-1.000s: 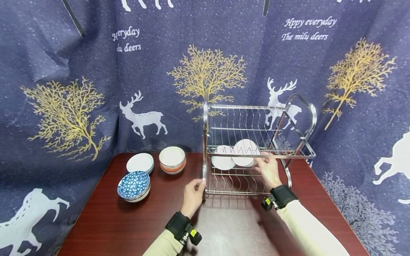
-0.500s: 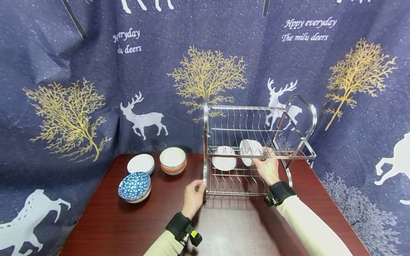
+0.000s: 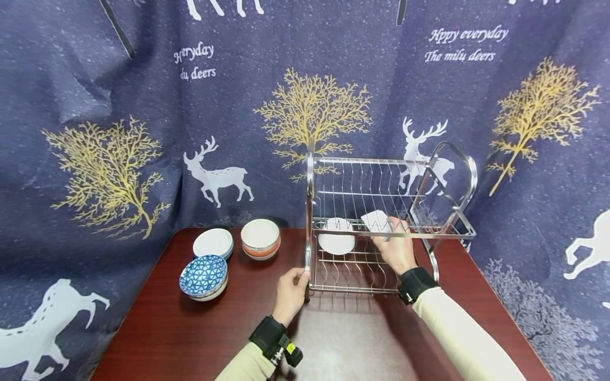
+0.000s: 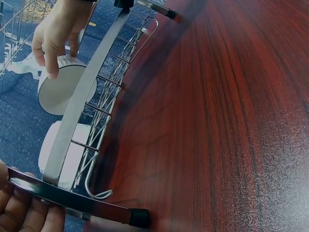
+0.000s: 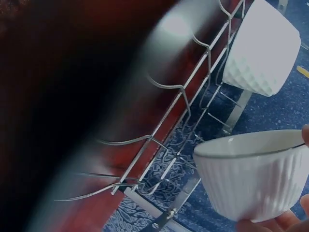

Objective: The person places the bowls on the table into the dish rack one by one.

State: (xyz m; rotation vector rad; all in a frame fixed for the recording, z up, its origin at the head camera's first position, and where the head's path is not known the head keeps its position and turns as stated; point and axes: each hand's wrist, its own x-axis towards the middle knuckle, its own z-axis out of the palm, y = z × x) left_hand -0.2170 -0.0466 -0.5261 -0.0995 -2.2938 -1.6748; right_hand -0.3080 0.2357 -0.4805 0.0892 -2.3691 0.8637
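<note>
Rack (image 3: 381,233) stabilisation falls to my left hand (image 3: 290,293): its fingers are curled round the front-left upright near the foot, which I judge keeps the two-tier wire frame from sliding on the table (image 3: 190,333) while I work inside it. The left wrist view shows the same fingers (image 4: 19,212) wrapped on the dark base bar.

My right hand (image 3: 395,248) reaches into the rack at the level of the upper tier's front rail and pinches a white ribbed bowl (image 3: 377,219) by its rim, fingers on the outside wall. In the right wrist view this bowl (image 5: 251,174) sits just above the wavy dividers of the lower shelf and appears clear of the wires, carried wholly by my fingertips (image 5: 270,223). A second white bowl (image 3: 336,241) rests on its side between the lower-tier dividers, left of the held one and apart from it.

Compared with a second earlier, the held bowl has turned: it then showed a round face toward the head camera, standing beside the second bowl; it now shows its side wall and lies higher, further right. My left hand has kept its hold on the upright.

Three more bowls stand on the table left of the rack: a blue patterned one (image 3: 204,275), a white one (image 3: 213,243) and an orange-banded one (image 3: 260,238).
</note>
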